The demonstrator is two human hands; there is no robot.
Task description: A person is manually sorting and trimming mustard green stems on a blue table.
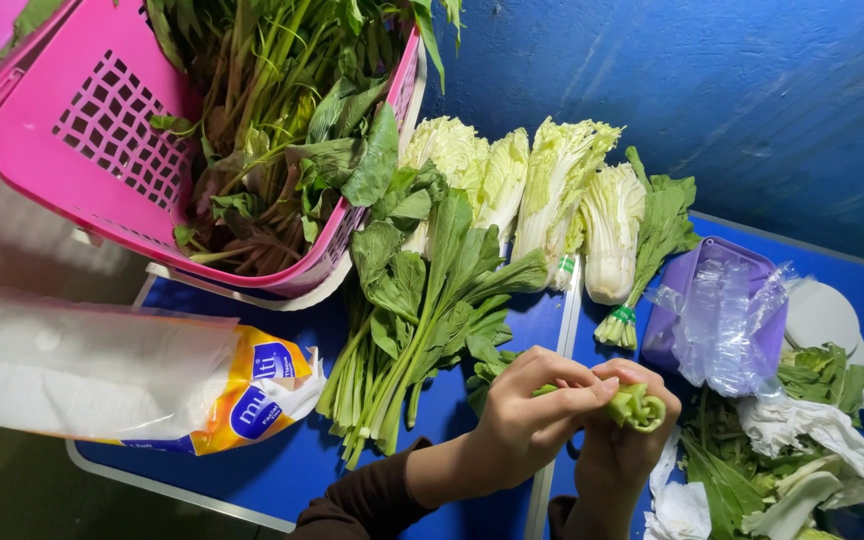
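My right hand [624, 442] grips a bunch of green stems [638, 406] by its cut base, which faces up. My left hand [530, 412] reaches across and pinches the same bunch near the leafy end, fingers over the stalks. Both hands hover above the seam between two blue tables [302, 460]. Just left of them lies a loose pile of leafy greens [422, 300] with long pale stalks. Behind it, several pale napa cabbages [552, 195] lie in a row against the blue wall.
A pink plastic basket [102, 130] full of dark leafy stems stands at the back left. A roll of clear plastic bags [102, 370] in a yellow-and-blue wrapper lies at the left. At the right sit a purple tub [690, 300] with crumpled plastic and a heap of trimmings [802, 440].
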